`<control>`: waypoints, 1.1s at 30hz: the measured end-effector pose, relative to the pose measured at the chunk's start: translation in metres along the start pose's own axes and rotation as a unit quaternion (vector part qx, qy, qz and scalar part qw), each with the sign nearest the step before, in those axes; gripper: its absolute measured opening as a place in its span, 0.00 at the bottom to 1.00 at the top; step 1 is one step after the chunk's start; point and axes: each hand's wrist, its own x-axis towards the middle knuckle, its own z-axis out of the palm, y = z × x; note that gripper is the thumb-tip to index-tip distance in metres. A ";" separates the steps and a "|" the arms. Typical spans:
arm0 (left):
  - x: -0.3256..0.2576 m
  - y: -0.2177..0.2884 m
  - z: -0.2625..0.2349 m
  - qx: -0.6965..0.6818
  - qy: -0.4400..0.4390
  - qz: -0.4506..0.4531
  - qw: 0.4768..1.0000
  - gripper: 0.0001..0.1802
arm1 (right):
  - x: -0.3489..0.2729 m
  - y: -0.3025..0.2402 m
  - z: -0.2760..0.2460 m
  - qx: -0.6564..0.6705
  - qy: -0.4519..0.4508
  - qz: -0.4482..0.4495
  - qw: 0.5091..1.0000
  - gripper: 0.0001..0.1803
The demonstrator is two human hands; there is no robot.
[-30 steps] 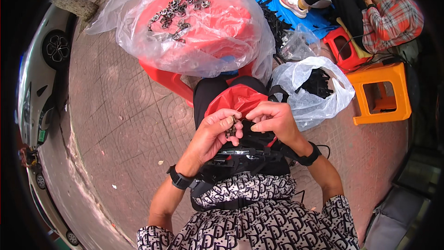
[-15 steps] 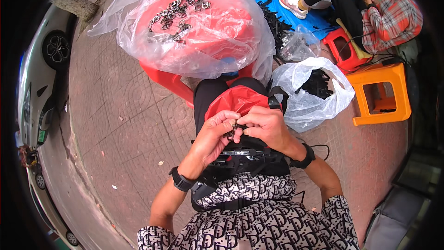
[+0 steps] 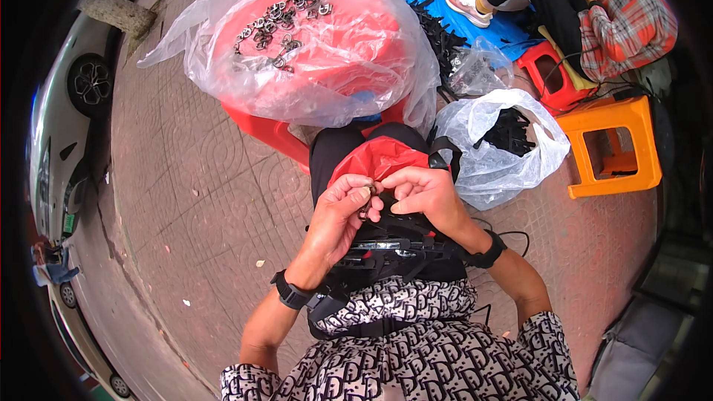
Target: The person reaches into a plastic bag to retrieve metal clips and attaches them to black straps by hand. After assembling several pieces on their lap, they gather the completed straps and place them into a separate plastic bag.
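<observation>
Above my lap, my left hand [image 3: 343, 212] is closed, its thumb and fingers pinching a small dark metal buckle [image 3: 366, 209]; its exact form is partly covered by the fingers. Close on the right, my right hand [image 3: 422, 197] is curled, with its index fingertip at the upper end of the piece and its thumb lower and apart from it. Whether anything small sits in the right fingers is hidden. A red bag [image 3: 382, 157] lies across my thighs beneath the hands. Several similar metal buckles [image 3: 278, 22] lie scattered on the plastic-covered red stool ahead.
Clear plastic sheeting [image 3: 327, 100] drapes the red stool. To its right stands a white plastic bag [image 3: 475, 171] of black strips, with an orange stool [image 3: 646, 148] and a red stool [image 3: 575, 96] beyond. A person in a plaid top [image 3: 624, 33] sits by a blue sheet [image 3: 438, 0]. Parked cars line the left.
The black piece between my hands no longer shows. My right fingers have loosened and shifted slightly, while my left hand keeps its pinch, turned a little upward.
</observation>
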 end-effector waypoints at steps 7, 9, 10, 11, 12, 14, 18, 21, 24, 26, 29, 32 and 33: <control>0.002 -0.005 0.016 0.016 0.057 0.043 0.997 0.06 | 0.003 0.005 0.003 0.147 -0.001 0.054 0.988 0.16; 0.002 -0.005 0.018 0.066 0.056 0.081 0.993 0.05 | 0.003 0.007 0.004 0.173 0.005 0.049 0.984 0.15; 0.001 -0.005 0.020 0.066 0.054 0.082 0.993 0.05 | 0.003 0.007 0.005 0.200 0.011 0.045 0.979 0.14; 0.000 -0.006 0.022 0.069 0.058 0.086 0.992 0.05 | 0.003 0.006 0.007 0.199 0.012 0.043 0.979 0.14; -0.001 -0.007 0.023 0.072 0.061 0.091 0.991 0.05 | 0.003 0.004 0.011 0.238 0.023 0.035 0.970 0.13; -0.001 -0.006 0.024 0.079 0.065 0.104 0.989 0.05 | 0.003 -0.002 0.013 0.275 0.033 0.024 0.961 0.12; -0.007 -0.003 0.025 0.079 0.060 0.095 0.991 0.05 | 0.001 -0.006 0.011 0.259 0.023 0.039 0.965 0.12; -0.006 0.001 0.017 0.002 0.020 0.026 0.999 0.06 | 0.000 0.001 0.009 0.199 0.041 0.034 0.979 0.11; -0.003 0.005 0.014 -0.040 -0.006 -0.003 0.999 0.07 | -0.002 0.001 0.007 0.161 0.036 0.030 0.986 0.11; -0.004 0.006 0.013 -0.070 -0.017 -0.027 0.997 0.07 | -0.003 -0.003 0.005 0.133 0.033 0.032 0.990 0.11; -0.006 0.007 0.011 -0.061 -0.017 -0.036 0.997 0.09 | -0.004 -0.008 0.004 0.007 0.010 -0.064 0.998 0.11; -0.005 0.010 0.009 -0.010 -0.049 -0.085 0.995 0.10 | -0.005 -0.012 0.004 0.012 -0.003 -0.073 0.997 0.11; -0.005 0.013 0.011 -0.015 -0.071 -0.088 0.993 0.11 | -0.004 -0.013 0.001 0.004 -0.016 -0.085 0.996 0.11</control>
